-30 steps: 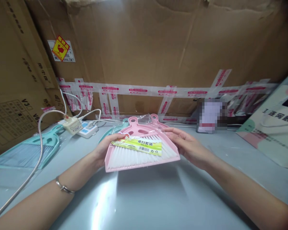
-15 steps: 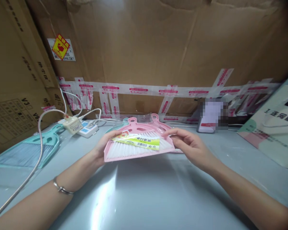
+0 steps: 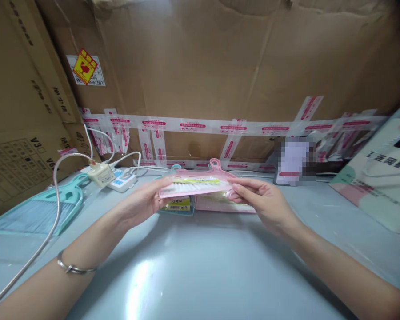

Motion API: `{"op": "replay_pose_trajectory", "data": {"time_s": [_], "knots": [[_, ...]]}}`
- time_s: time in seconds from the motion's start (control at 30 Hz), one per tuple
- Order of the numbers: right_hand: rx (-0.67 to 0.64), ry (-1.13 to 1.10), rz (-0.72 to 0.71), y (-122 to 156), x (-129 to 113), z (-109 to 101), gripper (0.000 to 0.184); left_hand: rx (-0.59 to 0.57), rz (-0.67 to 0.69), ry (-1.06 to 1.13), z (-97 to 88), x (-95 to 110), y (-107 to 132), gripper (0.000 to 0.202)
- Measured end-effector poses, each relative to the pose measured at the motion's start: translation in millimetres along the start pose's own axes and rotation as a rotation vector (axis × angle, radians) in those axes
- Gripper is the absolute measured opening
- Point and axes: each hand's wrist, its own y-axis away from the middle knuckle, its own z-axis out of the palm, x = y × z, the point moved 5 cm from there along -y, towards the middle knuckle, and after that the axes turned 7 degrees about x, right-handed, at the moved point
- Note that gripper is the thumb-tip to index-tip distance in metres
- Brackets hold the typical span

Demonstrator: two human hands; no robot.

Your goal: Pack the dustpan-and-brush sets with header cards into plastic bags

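Between my two hands a pink dustpan and brush set (image 3: 196,188) in clear plastic is held up, tipped so that its face is seen nearly edge-on. My left hand (image 3: 150,198) pinches its left end, thumb on top. On its right end the fingers of my right hand (image 3: 258,195) are closed. Behind and below it, a second pink dustpan set (image 3: 215,165) lies on the table, partly covered. Beside that one, a teal dustpan set (image 3: 183,211) with a yellow-green label shows only at its edges.
Another teal dustpan set (image 3: 40,209) lies at the left, crossed by a pale cable (image 3: 55,195). A power strip (image 3: 122,178) with a plugged-in charger (image 3: 102,174) is near it. Large cardboard boxes (image 3: 186,58) stand behind. At right are a pixelated phone-like object (image 3: 291,164) and a printed box (image 3: 380,178).
The held pink dustpan set has tilted from showing its label to nearly edge-on. It sits slightly higher, uncovering more of the sets behind. My left hand has turned and moved a little right.
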Motion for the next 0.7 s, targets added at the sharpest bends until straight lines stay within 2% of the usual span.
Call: {"op": "replay_pose_trajectory", "data": {"time_s": [0.1, 0.23, 0.3, 0.37, 0.43, 0.47, 0.57, 0.63, 0.7], "knots": [[-0.002, 0.031, -0.025, 2, -4, 2, 0.047, -0.019, 0.011, -0.058, 0.1, -1, 1, 0.050], [-0.011, 0.045, -0.004, 6, -8, 3, 0.044, 0.049, 0.045, -0.169, -12.8, 0, 2, 0.099], [0.009, -0.037, 0.062, 7, -10, 1, 0.040, 0.004, 0.063, -0.308, -16.2, 0, 4, 0.120], [0.021, -0.164, 0.143, 7, -12, 0, 0.035, -0.073, 0.162, -0.472, -14.3, 2, 5, 0.127], [0.032, -0.286, 0.209, 9, -15, -1, 0.028, -0.081, 0.351, -0.638, -9.9, 6, 6, 0.119], [0.043, -0.337, 0.234, 9, -16, -1, 0.024, -0.041, 0.466, -0.716, -7.9, 10, 6, 0.107], [0.084, -0.455, 0.277, 12, -18, 0, 0.014, 0.129, 0.792, -0.864, -3.0, 18, 10, 0.047], [0.091, -0.489, 0.274, 11, -21, 1, 0.014, 0.211, 0.944, -0.864, -2.5, 22, 13, 0.019], [0.085, -0.483, 0.246, 7, -27, 3, 0.016, 0.228, 1.014, -0.816, -3.8, 25, 15, 0.012]]}}
